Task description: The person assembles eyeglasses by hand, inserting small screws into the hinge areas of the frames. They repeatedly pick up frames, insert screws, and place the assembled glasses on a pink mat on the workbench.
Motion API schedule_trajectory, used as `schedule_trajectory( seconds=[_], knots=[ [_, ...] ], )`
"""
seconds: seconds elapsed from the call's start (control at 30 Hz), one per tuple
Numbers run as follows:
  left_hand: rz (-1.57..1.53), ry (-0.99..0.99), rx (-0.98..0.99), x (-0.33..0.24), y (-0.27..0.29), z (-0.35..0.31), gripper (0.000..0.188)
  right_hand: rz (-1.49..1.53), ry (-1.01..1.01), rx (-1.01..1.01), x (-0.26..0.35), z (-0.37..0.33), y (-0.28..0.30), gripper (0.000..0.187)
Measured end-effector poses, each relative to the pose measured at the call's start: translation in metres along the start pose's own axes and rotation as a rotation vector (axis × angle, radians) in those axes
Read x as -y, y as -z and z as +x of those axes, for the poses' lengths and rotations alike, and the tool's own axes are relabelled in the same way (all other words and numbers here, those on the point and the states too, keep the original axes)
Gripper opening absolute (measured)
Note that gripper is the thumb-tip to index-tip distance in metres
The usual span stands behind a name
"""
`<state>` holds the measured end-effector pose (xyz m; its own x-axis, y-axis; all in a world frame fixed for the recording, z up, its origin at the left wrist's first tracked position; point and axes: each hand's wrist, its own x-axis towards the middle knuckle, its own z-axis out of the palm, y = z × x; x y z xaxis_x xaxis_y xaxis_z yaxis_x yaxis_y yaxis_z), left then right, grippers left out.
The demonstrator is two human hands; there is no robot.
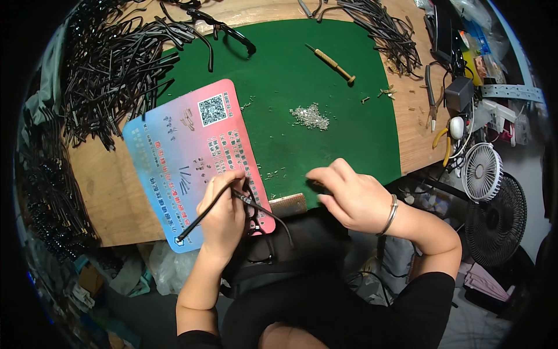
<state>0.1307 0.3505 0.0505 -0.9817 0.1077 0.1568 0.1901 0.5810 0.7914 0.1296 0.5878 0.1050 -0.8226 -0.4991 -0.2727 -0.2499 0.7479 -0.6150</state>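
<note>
My left hand (224,200) is closed around a pair of black eyeglasses (265,256) above the lower right part of a pink-and-blue printed mat (148,136). One dark temple arm points down left; another slants down right, past the table edge. My right hand (349,195), with a metal bangle on its wrist, hovers near the front edge of a green mat (343,139). Its fingers are bent, with thumb and index finger apart, and I see nothing clearly held. Between my hands, a small flat strip (289,204) lies at the table edge.
A pile of tiny clear pieces (311,116) lies on the green mat, below a brass-coloured screwdriver (330,63). Dark temple arms (125,75) heap up at left, and more (386,32) at back right. Pliers (431,96) and a white fan (482,171) are at right.
</note>
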Motion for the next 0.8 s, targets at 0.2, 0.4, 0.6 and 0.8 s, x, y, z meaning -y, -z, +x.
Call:
schedule_trajectory(
  seconds=[0.2, 0.4, 0.6, 0.8],
  knots=[
    [-0.081, 0.000, 0.045, -0.001, -0.002, -0.002, 0.024, -0.261, 0.115, -0.234, 0.004, 0.010, -0.026, 0.039],
    [-0.060, -0.039, 0.045, 0.006, -0.007, -0.004, 0.029, -0.402, 0.197, -0.303, -0.001, 0.010, -0.037, 0.042],
    [-0.036, -0.013, 0.035, 0.003, -0.008, -0.004, 0.027, -0.393, 0.076, -0.301, 0.006, 0.009, -0.034, 0.041],
    [-0.065, -0.015, 0.051, 0.002, -0.008, -0.002, 0.026, -0.442, 0.049, -0.287, 0.012, 0.011, -0.034, 0.044]
  ],
)
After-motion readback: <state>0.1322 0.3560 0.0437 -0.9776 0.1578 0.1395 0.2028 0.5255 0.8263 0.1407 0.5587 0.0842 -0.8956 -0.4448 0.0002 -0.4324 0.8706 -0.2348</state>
